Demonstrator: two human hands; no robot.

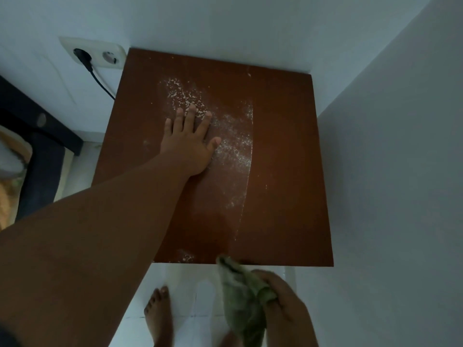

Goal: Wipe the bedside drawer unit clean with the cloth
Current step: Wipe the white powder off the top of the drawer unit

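Note:
The brown top of the bedside drawer unit [283,146] fills the middle of the view, seen from above. White powdery dust [233,146] is scattered over its centre, and a curved line separates it from the cleaner right side. My left hand [188,144] lies flat on the top, fingers spread, at the dust's left edge. My right hand [283,301] is below the unit's front edge, closed around a crumpled green cloth [240,301] that hangs off the surface.
White walls close in behind and on the right. A double wall socket [100,55] with a black plug and cable sits at the upper left. A dark bed frame [37,126] stands at the left. My bare foot [157,314] is on the white tiled floor.

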